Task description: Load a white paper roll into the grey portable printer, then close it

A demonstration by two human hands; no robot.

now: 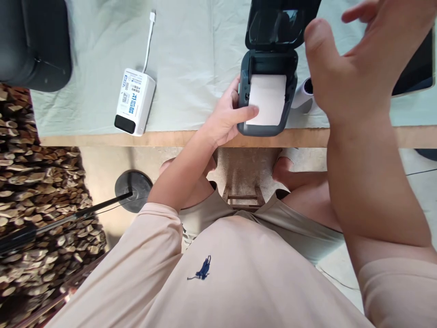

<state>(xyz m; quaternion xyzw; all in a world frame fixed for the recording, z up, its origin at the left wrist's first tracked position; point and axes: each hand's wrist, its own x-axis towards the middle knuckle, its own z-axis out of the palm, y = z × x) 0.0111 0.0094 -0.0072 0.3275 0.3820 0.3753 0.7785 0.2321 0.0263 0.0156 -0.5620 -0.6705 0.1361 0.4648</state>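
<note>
A dark grey device point(268, 129) lies near the table's front edge, its black lid point(266, 27) raised at the back. White paper point(268, 102), which looks like a roll, sits inside it. My left hand point(232, 111) grips the device's left side, the thumb resting on the paper's lower left. Raised at the upper right, my right hand point(355, 64) is close to the camera with its fingers apart and nothing visible in it. A white cylindrical object point(302, 96) stands just right of the device, partly hidden by my right hand.
On the table point(184, 59), a white power bank point(134, 102) with a short cable lies at the left. A black bag or case point(37, 45) covers the far left corner. Behind my right wrist is a dark flat device point(418, 66). A round stand base point(133, 189) rests on the floor.
</note>
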